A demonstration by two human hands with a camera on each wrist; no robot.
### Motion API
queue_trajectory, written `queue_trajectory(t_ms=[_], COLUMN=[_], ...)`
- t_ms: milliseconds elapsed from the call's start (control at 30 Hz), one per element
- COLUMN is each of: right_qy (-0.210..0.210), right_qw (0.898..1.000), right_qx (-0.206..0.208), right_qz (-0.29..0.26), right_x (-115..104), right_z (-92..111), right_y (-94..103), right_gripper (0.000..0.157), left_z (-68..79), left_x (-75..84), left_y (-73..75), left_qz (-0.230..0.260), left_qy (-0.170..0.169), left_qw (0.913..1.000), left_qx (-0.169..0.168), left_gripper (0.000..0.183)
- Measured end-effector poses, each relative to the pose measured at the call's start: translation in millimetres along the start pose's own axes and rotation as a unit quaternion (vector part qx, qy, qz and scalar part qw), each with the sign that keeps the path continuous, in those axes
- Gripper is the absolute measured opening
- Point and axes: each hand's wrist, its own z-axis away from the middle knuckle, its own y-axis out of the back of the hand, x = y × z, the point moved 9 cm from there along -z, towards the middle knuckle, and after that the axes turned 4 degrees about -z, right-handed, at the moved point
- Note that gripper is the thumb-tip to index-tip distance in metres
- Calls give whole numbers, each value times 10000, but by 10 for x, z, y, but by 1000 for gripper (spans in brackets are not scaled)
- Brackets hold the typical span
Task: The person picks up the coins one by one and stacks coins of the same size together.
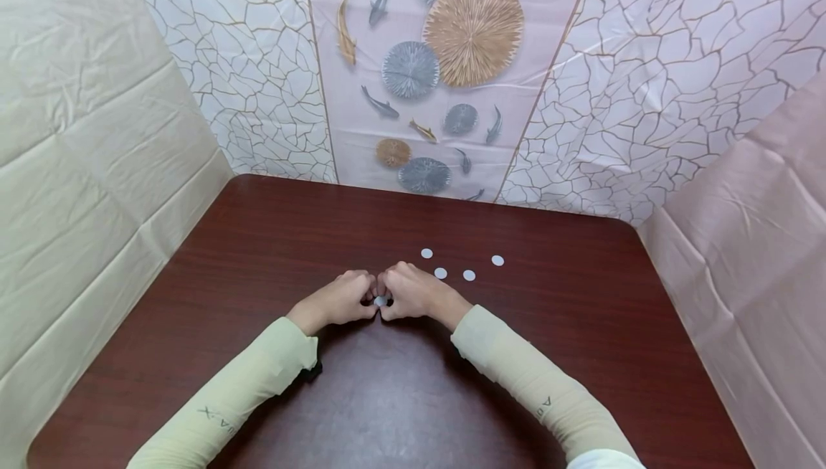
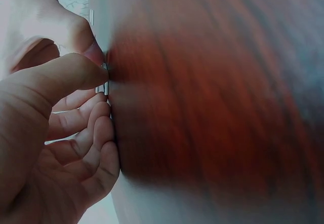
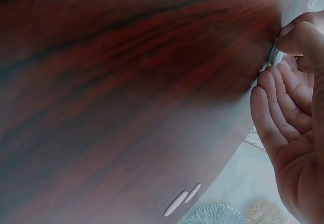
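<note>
Both hands meet over the table, around a small white round disc (image 1: 380, 301). My left hand (image 1: 345, 298) has its thumb on the near side of the disc and its other fingers curled at the far side. From the right, my right hand (image 1: 413, 292) pinches it in the same way, the two thumbs close together. In the left wrist view the disc's thin edge (image 2: 106, 88) shows low at the tabletop, between thumb and fingers. The right wrist view shows its pale edge (image 3: 275, 57) under the thumb. Fingers hide much of it; whether it is one disc or a stack, I cannot tell.
Several more white discs (image 1: 469, 275) lie flat and apart on the dark red-brown wooden table (image 1: 568, 354), beyond and right of the hands. A patterned cloth (image 1: 413, 139) hangs along the far edge, with plain pale cloths (image 1: 110, 168) at the sides.
</note>
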Motion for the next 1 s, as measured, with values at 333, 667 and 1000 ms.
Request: queue_trajectory(t_ms=[333,667,1000], right_qy=[-99,-84,-158], right_qw=[9999,9992,9979], right_qx=[0,-103,-244], right_qz=[-93,-373,-575], right_x=[39,65,82], right_z=[10,19,25], right_y=[-10,-17,-18], right_gripper=[17,17,15], left_z=[-15,-21,-9], left_x=[-13,-24,-24], left_y=[-12,-13,-10], left_qz=[-128,-2,71], left_qy=[107,410,227], left_qw=[9998,9989,9997], left_qx=[-53,-207,-77], left_gripper=[12,13,15])
